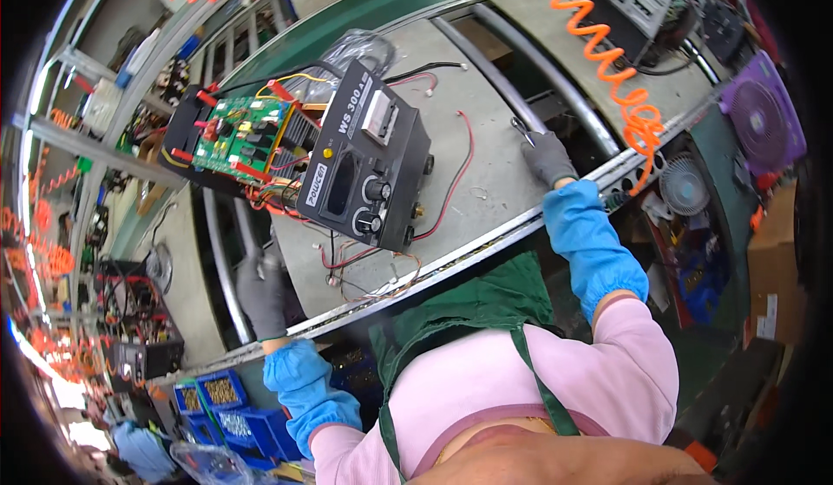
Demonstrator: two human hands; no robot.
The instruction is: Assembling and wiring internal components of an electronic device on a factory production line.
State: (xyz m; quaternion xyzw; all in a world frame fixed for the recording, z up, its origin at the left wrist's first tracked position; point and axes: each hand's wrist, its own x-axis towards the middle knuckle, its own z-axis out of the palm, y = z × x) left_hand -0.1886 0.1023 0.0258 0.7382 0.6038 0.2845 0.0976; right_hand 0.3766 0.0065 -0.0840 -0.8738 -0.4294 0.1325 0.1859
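The grey-gloved right hand (548, 157) is holding a small, shiny metal tool (519, 125). The grey-gloved left hand (263, 296) is looking blurry beside a long silver roller (224, 264) — I cannot tell how its fingers are. A black, boxy machine (382, 168) is sitting on a flat grey board (508, 203).

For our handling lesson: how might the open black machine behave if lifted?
The black machine is probably heavy, given its bulky case and crowded components. Its green circuit board, lying uncovered, looks fragile. The red wire would probably flop, curving loosely beside it.
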